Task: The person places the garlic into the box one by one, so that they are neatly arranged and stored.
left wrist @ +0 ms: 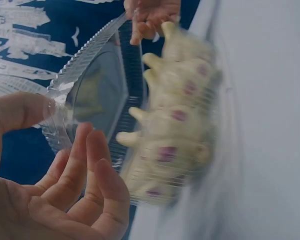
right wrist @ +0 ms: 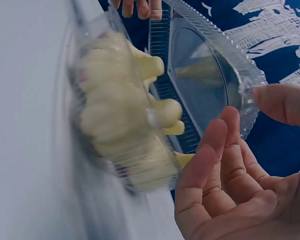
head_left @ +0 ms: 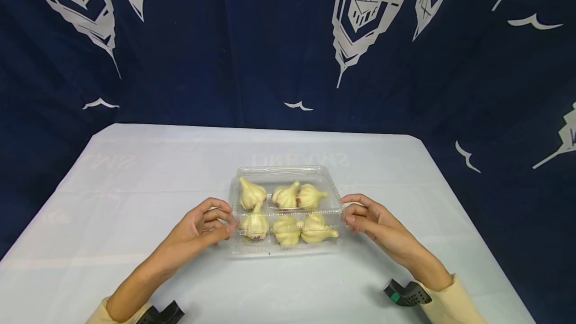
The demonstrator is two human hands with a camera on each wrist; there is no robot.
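A clear plastic clamshell box (head_left: 285,250) holds several pale yellow garlic bulbs (head_left: 253,195), some with purple marks at the base. Its transparent lid (left wrist: 107,65) stands at an angle above the bulbs, partly raised, in both wrist views. At the box's left side, my left hand (head_left: 204,224) pinches the lid's edge between thumb and fingers. My right hand (head_left: 378,224) does likewise on the right side, its thumb against the ridged rim. In the wrist views the box's lower tray and the bulbs look blurred.
The box stands on a table with a white cloth (head_left: 157,164). Behind it hangs a dark blue curtain (head_left: 270,54) with white building and bird prints. Black devices (head_left: 407,293) are strapped near both wrists.
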